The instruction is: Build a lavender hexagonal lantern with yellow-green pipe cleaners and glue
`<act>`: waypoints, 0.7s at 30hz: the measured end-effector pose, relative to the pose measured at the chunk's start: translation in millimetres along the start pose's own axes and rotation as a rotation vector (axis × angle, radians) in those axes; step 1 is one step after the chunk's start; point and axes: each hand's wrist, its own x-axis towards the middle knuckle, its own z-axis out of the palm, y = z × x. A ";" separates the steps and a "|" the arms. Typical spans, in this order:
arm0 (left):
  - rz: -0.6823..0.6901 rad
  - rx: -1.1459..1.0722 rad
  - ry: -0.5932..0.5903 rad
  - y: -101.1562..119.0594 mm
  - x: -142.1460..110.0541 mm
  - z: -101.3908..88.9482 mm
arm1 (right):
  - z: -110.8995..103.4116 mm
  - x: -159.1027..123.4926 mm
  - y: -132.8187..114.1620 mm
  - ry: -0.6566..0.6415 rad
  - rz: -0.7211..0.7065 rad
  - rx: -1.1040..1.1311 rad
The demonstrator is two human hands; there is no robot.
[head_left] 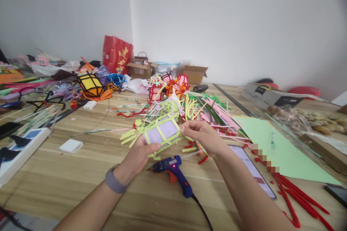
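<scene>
Between my hands, above the table, is a small lantern with a yellow-green pipe-cleaner frame and pale purple panels. My left hand wraps round its left end, thumb on the lower front edge. At the right end, the fingers of my right hand are pinched together at the frame's corner. Whether they also grip a small piece there is hard to see. Just below the lantern lies a blue glue gun with an orange trigger and a small lit red light, its nozzle pointing left. Yellow-green pipe-cleaner pieces lie beside my left hand.
A phone lies by my right forearm, near red pipe cleaners and a green sheet. Bundled pipe cleaners and finished lanterns lie farther back. At left are a power strip and a white charger.
</scene>
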 end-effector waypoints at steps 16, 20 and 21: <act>0.003 -0.011 -0.004 -1.5 0.1 -0.5 | -1.6 0.5 1.3 0.007 0.014 -0.002; -0.005 -0.002 0.009 -0.3 -1.0 0.8 | -1.5 0.2 1.0 0.013 0.023 -0.002; -0.006 -0.003 0.009 0.1 -1.2 1.2 | -1.4 0.1 0.7 0.014 0.023 -0.002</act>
